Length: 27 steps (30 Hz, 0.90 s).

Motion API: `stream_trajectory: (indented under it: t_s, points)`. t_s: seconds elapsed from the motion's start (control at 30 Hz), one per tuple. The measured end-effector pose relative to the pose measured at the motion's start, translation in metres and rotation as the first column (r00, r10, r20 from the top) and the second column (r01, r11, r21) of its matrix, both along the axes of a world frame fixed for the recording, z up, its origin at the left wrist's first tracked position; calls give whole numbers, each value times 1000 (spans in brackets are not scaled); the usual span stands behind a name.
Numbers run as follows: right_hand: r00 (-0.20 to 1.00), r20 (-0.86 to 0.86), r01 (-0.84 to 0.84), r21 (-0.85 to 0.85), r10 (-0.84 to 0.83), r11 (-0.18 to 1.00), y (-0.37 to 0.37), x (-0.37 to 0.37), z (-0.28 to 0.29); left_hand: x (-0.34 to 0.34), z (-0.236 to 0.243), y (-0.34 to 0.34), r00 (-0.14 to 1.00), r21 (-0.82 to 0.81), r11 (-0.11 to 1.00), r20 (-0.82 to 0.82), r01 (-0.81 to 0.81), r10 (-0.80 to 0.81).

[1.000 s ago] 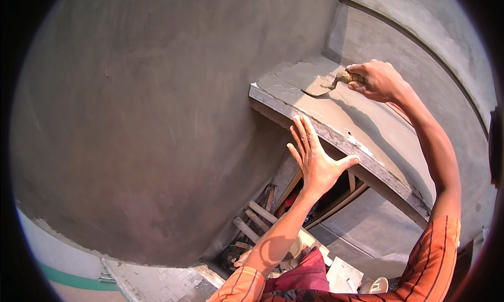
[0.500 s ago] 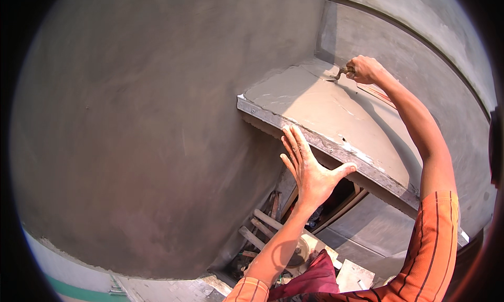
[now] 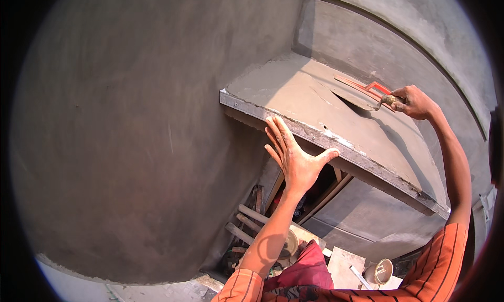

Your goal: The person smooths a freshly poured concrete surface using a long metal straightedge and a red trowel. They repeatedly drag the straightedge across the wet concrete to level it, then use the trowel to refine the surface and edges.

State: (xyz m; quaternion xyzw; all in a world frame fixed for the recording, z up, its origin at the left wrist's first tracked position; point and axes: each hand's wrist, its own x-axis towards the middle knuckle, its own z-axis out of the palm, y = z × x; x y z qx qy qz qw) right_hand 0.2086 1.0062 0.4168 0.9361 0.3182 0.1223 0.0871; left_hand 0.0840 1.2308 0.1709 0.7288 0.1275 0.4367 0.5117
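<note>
A ledge topped with smooth wet mortar [image 3: 273,87] juts from the corner of two grey walls. Along its front edge runs a straight metal bar [image 3: 247,107], spattered with mortar. My left hand [image 3: 298,168] rests against this bar with fingers and thumb spread, gripping nothing. Over the right part of the ledge, my right hand [image 3: 418,103] is closed round the handle of a trowel [image 3: 356,98], its blade pointing left and tilted just above the mortar, casting a shadow. Behind the blade lies a float with a red handle [image 3: 377,85]. A small dark hole shows near the bar.
A tall grey plastered wall [image 3: 131,134] fills the left side. Under the ledge are an opening with a wooden frame, several wooden poles [image 3: 252,214], boards [image 3: 346,268] and a bucket [image 3: 379,272]. A groove curves along the right wall.
My right hand has drawn the trowel from the back corner toward the right, and its blade now shows. The left hand stays at the bar. The whole view has shifted slightly.
</note>
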Motion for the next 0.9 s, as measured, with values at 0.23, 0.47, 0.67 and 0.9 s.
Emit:
stream_trajectory:
  t_s: [0.23, 0.47, 0.67, 0.9]
  points:
    - [929, 251, -306, 115, 270, 945, 54, -53, -11, -1, 0, 1, 1000, -2, 1000, -6, -12, 12]
    - [914, 272, -274, -133, 301, 953, 127, -39, -33, -1, 1, 0, 1000, -16, 1000, -1, -6, 6]
    - [970, 234, -39, -113, 65, 993, 72, -17, -35, -1, -1, 0, 1000, 8, 1000, -17, 0, 1]
    - [945, 157, 298, -58, -286, 953, -62, -53, -25, 0, 1, -3, 1000, -3, 1000, 7, 6, -6]
